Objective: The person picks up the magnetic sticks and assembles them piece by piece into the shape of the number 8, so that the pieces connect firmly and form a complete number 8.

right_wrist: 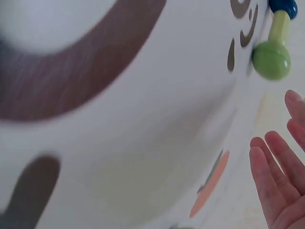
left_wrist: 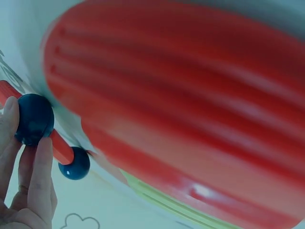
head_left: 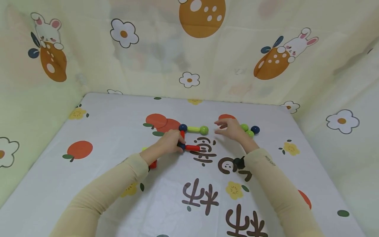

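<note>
My left hand [head_left: 170, 143] pinches a dark blue ball [left_wrist: 34, 119] between thumb and fingers. From it one red rod [head_left: 192, 148] points right. A second red rod [left_wrist: 62, 147] runs to another dark blue ball [head_left: 183, 127]. That far ball joins a yellow-green rod [head_left: 193, 129] with a green ball [head_left: 204, 130] at its right end. Holding nothing, my right hand [head_left: 231, 129] hovers with parted fingers, right of that green ball and apart from it. In the right wrist view its fingers [right_wrist: 286, 162] are extended below the green ball.
Loose green balls [head_left: 244, 127] and a dark blue ball [head_left: 255, 129] lie just right of my right hand. Red pieces [head_left: 153, 164] and a yellow-green piece sit partly hidden under my left wrist, large in the left wrist view. A patterned curtain [head_left: 154, 59] stands behind the table.
</note>
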`<act>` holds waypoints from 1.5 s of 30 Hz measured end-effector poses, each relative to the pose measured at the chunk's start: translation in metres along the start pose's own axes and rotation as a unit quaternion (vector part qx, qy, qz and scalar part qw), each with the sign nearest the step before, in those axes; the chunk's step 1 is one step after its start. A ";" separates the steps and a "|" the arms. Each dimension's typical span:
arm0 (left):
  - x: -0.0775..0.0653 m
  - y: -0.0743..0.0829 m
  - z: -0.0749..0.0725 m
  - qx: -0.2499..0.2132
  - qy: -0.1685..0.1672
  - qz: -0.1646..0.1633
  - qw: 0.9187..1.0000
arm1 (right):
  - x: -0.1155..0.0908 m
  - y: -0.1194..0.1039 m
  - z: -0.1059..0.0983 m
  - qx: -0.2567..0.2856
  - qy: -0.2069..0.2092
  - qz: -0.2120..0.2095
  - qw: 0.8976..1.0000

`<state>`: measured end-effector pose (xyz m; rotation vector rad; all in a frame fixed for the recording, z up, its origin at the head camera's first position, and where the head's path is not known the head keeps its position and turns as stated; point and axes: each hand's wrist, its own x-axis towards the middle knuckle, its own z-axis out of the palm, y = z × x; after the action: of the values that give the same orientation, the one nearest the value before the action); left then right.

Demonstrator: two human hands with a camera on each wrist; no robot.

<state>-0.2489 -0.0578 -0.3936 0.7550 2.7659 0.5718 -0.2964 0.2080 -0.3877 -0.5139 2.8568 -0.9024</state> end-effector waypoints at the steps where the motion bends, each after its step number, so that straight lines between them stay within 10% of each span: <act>1: 0.000 0.000 0.000 0.000 0.000 0.002 1.000 | -0.002 0.002 -0.003 -0.003 0.005 0.003 1.000; 19: -0.001 -0.001 -0.001 -0.007 0.004 0.002 1.000 | -0.027 0.043 -0.042 -0.053 0.059 0.044 0.996; 45: 0.000 -0.005 0.000 -0.019 0.006 0.011 1.000 | -0.015 0.067 -0.048 -0.098 0.014 0.134 0.986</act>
<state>-0.2506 -0.0620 -0.3963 0.7757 2.7515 0.6339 -0.3110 0.2906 -0.3866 -0.1267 2.9591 -0.5933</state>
